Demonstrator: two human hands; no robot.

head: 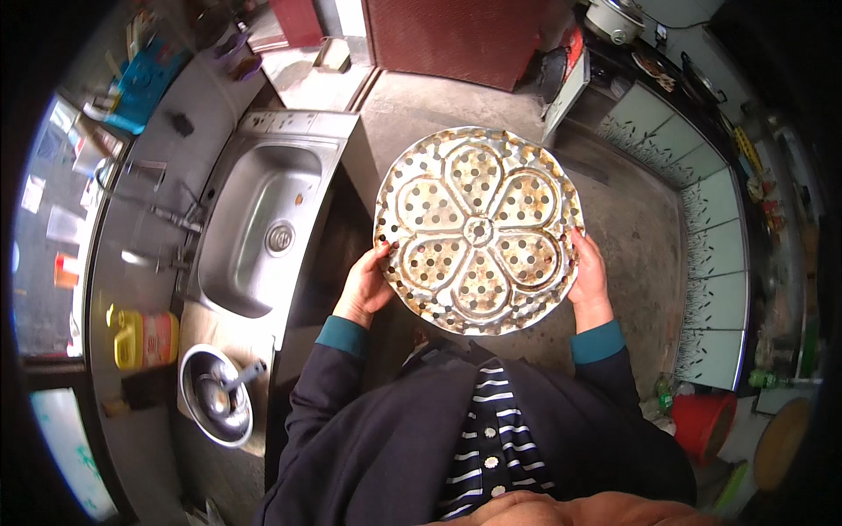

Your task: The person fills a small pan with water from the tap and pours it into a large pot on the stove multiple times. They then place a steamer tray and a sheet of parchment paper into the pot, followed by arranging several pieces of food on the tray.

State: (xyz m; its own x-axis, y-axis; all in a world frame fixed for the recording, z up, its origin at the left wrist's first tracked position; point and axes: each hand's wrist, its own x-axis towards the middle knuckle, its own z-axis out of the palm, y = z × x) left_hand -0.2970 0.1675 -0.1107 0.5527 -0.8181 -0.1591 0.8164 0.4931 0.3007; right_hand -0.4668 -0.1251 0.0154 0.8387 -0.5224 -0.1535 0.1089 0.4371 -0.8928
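Note:
A round perforated metal steamer plate [454,227] is held up before my body, its face with a raised petal pattern turned towards me. Brown stains cover much of its surface. My left hand [370,281] grips the plate's rim at the lower left, thumb on the near face. On the opposite side my right hand [587,273] holds the rim, thumb likewise in front. The other fingers of both hands are mostly hidden behind the plate.
To the left is a stainless steel sink [263,197] with a faucet [174,217]. A metal bowl [191,394] holding a ladle [245,376] and a yellow jug [128,342] stand beside it. Tiled cabinets [714,243] line the right; a red bucket [704,427] sits low right.

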